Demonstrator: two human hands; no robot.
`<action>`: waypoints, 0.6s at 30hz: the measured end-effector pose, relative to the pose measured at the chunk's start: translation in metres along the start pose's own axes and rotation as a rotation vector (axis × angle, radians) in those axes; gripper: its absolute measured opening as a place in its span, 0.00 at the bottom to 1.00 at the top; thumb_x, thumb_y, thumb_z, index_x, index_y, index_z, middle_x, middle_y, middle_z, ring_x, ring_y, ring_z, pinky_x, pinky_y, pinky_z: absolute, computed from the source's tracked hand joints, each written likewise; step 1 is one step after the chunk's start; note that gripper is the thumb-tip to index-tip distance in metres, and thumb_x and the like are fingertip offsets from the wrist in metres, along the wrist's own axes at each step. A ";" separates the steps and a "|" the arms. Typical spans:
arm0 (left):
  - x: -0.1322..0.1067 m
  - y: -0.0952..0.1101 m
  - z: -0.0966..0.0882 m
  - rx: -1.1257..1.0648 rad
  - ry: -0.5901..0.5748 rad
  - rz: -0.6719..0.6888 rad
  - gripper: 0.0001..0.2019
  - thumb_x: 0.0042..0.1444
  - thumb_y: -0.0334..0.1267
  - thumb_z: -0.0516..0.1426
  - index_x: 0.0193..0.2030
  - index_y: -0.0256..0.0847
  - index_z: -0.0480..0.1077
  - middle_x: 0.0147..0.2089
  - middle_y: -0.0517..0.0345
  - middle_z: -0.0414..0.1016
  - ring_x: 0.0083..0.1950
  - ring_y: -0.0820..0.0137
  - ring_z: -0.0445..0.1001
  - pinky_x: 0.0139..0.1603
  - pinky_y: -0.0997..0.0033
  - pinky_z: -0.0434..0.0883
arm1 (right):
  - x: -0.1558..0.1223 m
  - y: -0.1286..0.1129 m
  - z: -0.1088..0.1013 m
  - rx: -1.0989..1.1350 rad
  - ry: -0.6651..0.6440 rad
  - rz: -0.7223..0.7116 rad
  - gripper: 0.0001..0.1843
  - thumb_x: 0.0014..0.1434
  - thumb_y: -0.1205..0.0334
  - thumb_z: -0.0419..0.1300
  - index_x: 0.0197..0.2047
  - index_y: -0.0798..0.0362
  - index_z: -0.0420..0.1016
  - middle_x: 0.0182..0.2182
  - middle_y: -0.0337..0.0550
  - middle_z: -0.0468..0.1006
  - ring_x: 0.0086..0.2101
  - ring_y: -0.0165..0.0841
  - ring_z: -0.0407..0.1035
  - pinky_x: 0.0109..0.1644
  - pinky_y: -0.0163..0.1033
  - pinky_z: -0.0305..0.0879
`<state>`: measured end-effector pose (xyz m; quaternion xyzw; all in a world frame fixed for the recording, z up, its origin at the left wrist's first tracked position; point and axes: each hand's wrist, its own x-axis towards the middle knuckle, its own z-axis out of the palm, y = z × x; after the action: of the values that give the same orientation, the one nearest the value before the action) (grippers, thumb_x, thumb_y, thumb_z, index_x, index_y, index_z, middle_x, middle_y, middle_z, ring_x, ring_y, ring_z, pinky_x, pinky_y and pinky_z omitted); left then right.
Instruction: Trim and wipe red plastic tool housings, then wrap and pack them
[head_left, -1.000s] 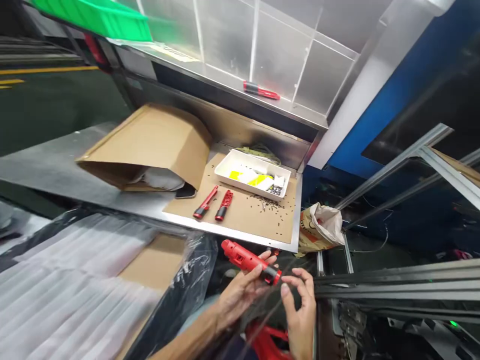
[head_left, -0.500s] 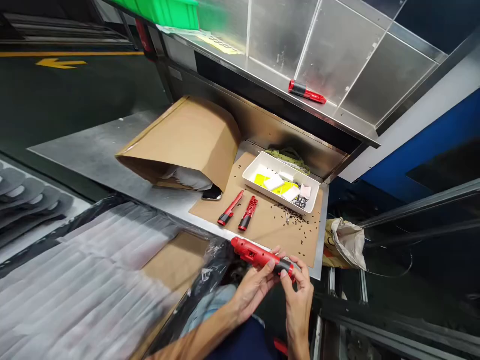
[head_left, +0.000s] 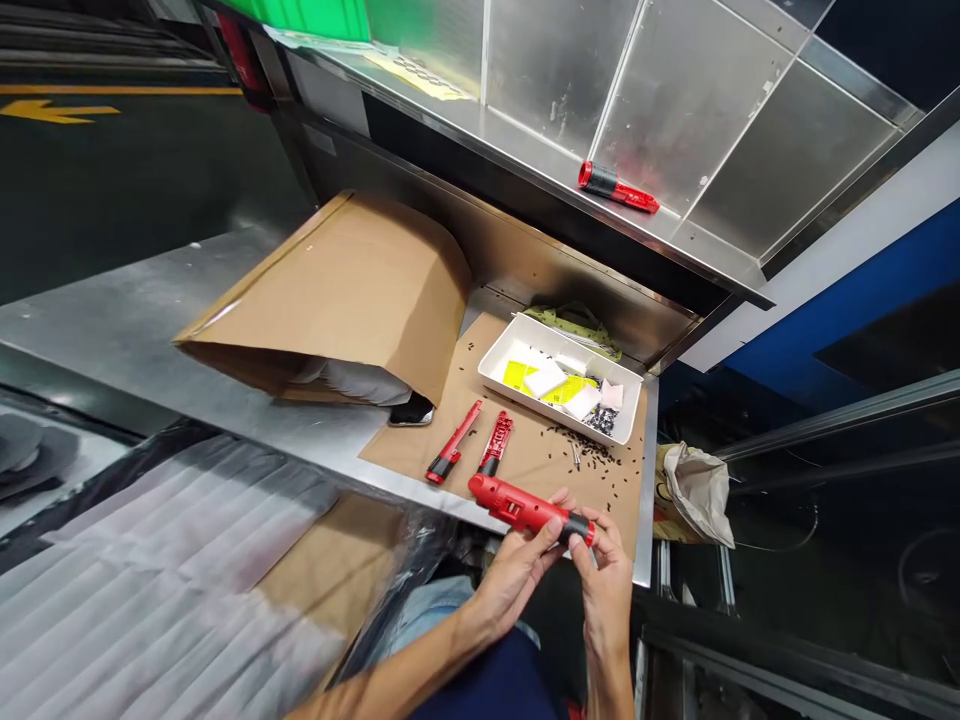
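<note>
A red and black plastic tool housing is held between both hands over the front edge of the bench. My left hand wraps its middle, thumb on top. With thumb and fingers, my right hand grips the black end with the red rim. Just behind lie two slimmer red and black housing halves, a left one and a right one that shows its ribbed inside. Small black parts are scattered on the brown cardboard sheet.
A white tray holds white blocks, yellow pieces and small dark parts. A large brown paper bag stands at left. Another red and black housing rests on the metal shelf. White wrapped pieces fill the lower left; an open bag stands right.
The view has shifted slightly. Both hands still hold the housing, which now sits a little farther over the bench and overlaps the right housing half's lower end.
</note>
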<state>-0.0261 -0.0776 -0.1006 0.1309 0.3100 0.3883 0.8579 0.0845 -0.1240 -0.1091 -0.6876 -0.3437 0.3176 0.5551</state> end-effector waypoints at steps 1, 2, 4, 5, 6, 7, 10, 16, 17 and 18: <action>0.003 0.000 -0.002 0.033 0.001 0.028 0.36 0.40 0.50 0.72 0.57 0.42 0.73 0.59 0.46 0.75 0.65 0.52 0.67 0.68 0.55 0.62 | 0.004 0.000 0.002 0.001 0.004 -0.001 0.15 0.50 0.50 0.67 0.36 0.53 0.83 0.47 0.52 0.78 0.55 0.46 0.66 0.62 0.51 0.58; 0.005 0.000 -0.004 0.081 0.001 0.065 0.35 0.40 0.51 0.72 0.56 0.42 0.74 0.59 0.46 0.75 0.65 0.52 0.67 0.68 0.55 0.61 | 0.007 0.001 0.004 0.001 0.009 0.003 0.15 0.50 0.51 0.67 0.36 0.52 0.83 0.45 0.51 0.79 0.55 0.46 0.65 0.63 0.52 0.56; 0.010 0.001 -0.008 0.210 -0.004 0.151 0.30 0.41 0.51 0.71 0.52 0.43 0.77 0.58 0.49 0.75 0.66 0.52 0.66 0.70 0.56 0.59 | 0.014 0.003 0.008 -0.006 0.018 0.018 0.15 0.49 0.51 0.66 0.37 0.52 0.84 0.45 0.50 0.79 0.57 0.47 0.63 0.66 0.54 0.51; 0.013 0.001 -0.010 0.282 -0.006 0.198 0.28 0.42 0.51 0.71 0.50 0.44 0.78 0.58 0.50 0.76 0.66 0.53 0.65 0.71 0.57 0.57 | 0.018 0.004 0.010 -0.007 0.018 0.026 0.16 0.48 0.51 0.66 0.37 0.52 0.84 0.45 0.50 0.80 0.58 0.47 0.62 0.66 0.55 0.49; 0.015 0.002 -0.012 0.346 -0.005 0.239 0.26 0.43 0.50 0.71 0.49 0.44 0.79 0.57 0.51 0.76 0.67 0.53 0.64 0.71 0.57 0.56 | 0.021 0.004 0.012 -0.007 0.014 0.034 0.17 0.48 0.51 0.66 0.38 0.52 0.84 0.45 0.50 0.80 0.59 0.48 0.61 0.67 0.55 0.48; 0.018 0.003 -0.013 0.387 0.000 0.261 0.24 0.43 0.49 0.71 0.48 0.45 0.79 0.57 0.51 0.77 0.67 0.53 0.64 0.72 0.58 0.55 | 0.024 0.005 0.014 -0.003 0.002 0.044 0.17 0.48 0.50 0.66 0.38 0.52 0.84 0.46 0.50 0.80 0.60 0.48 0.60 0.67 0.55 0.47; 0.027 0.011 -0.012 0.331 0.035 0.228 0.27 0.44 0.48 0.71 0.51 0.43 0.77 0.56 0.51 0.77 0.65 0.54 0.66 0.71 0.58 0.57 | 0.029 0.002 0.016 0.024 -0.083 0.077 0.20 0.49 0.45 0.66 0.39 0.52 0.83 0.47 0.51 0.79 0.58 0.47 0.63 0.65 0.53 0.53; 0.044 0.036 -0.011 -0.057 0.098 -0.062 0.28 0.56 0.37 0.65 0.63 0.37 0.67 0.51 0.46 0.79 0.50 0.60 0.79 0.60 0.58 0.71 | 0.030 -0.011 0.009 0.025 -0.168 0.072 0.18 0.53 0.44 0.65 0.36 0.51 0.79 0.56 0.51 0.73 0.57 0.45 0.66 0.63 0.51 0.58; 0.046 0.040 -0.011 -0.091 0.115 -0.095 0.27 0.58 0.35 0.63 0.64 0.37 0.65 0.49 0.45 0.80 0.47 0.62 0.80 0.59 0.60 0.72 | 0.030 -0.013 0.009 -0.021 -0.110 0.049 0.18 0.54 0.44 0.64 0.33 0.51 0.79 0.57 0.51 0.72 0.58 0.46 0.64 0.64 0.53 0.55; 0.047 0.044 -0.011 -0.121 0.130 -0.121 0.26 0.60 0.34 0.61 0.65 0.36 0.64 0.47 0.45 0.81 0.45 0.63 0.80 0.57 0.61 0.73 | 0.030 -0.015 0.011 -0.078 -0.044 0.017 0.18 0.54 0.43 0.63 0.30 0.51 0.78 0.57 0.52 0.72 0.59 0.47 0.63 0.66 0.55 0.52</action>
<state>-0.0349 -0.0135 -0.1087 0.0346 0.3483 0.3613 0.8643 0.0909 -0.0913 -0.0980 -0.7045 -0.3621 0.3237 0.5175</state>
